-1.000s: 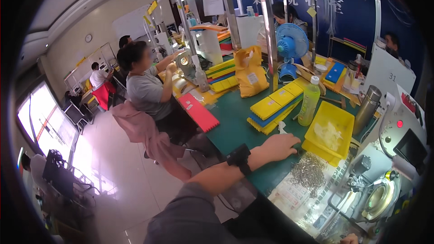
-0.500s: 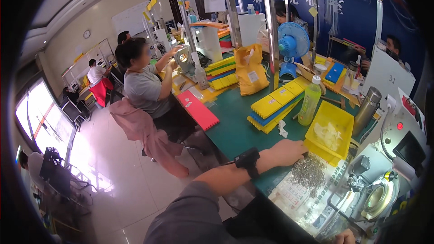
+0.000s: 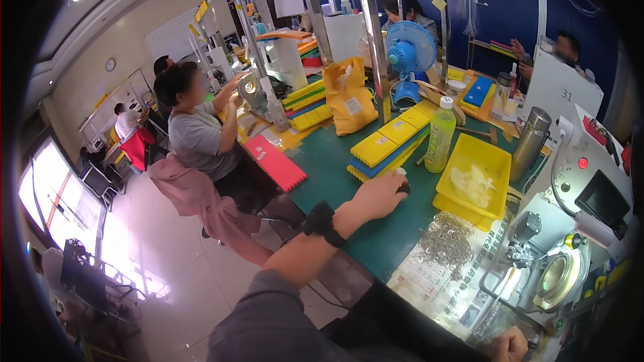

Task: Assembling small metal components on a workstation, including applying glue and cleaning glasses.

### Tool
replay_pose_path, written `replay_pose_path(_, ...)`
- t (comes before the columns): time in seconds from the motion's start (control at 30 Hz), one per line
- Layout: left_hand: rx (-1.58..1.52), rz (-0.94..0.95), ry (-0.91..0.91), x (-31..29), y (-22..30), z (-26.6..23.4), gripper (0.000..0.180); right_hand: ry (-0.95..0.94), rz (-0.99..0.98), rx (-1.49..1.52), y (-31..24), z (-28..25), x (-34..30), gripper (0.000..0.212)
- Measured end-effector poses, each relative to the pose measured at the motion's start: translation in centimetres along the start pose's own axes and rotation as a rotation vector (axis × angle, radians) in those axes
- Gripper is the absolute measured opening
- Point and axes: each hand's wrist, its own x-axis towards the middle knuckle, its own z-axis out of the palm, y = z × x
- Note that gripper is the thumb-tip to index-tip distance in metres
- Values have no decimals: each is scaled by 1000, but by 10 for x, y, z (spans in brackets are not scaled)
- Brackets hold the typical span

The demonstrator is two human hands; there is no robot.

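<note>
Green covers the bench, and over it the left hand has its grip closed on a small dark object — just in front of the stacked yellow and blue slabs. Thin metal pieces lie heaped beside the yellow tray. The right hand curls near the lower edge — whether its grip holds anything, I cannot tell.

This looks like a small-parts workshop: a green counter carries a bench machine with a screen and a round lit part, a pile of fine metallic pieces, and a stack of yellow and blue boards. Metal posts rise along it, and a seated person works at a 2nd machine.
</note>
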Motion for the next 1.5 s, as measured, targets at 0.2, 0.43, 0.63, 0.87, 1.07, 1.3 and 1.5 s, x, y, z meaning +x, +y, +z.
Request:
replay_pose_path(0.2,175,4,-87,-8,-6,14,36,5,-13,27,6,1,-1,20)
replay_pose_path(0.43,137,-8,-68,-7,-5,2,38,18,-79,1,7,2,-1,19)
replay_pose_path(0.63,165,-21,-114,-7,-1,-6,42,27,-30,33,11,2,-3,20)
replay_pose_path(0.87,246,59,-92,0,24,5,41,20,-63,22,3,5,1,19)
replay_pose_path(1.07,354,19,-228,7,27,13,32,19,-65,20,2,3,-1,19)
replay_pose_path(1.3,74,-12,-97,-3,26,4,37,37,-13,54,9,3,-4,19)
replay_pose_path(1.5,88,96,-62,-5,15,8,37,-8,-14,50,6,5,0,19)
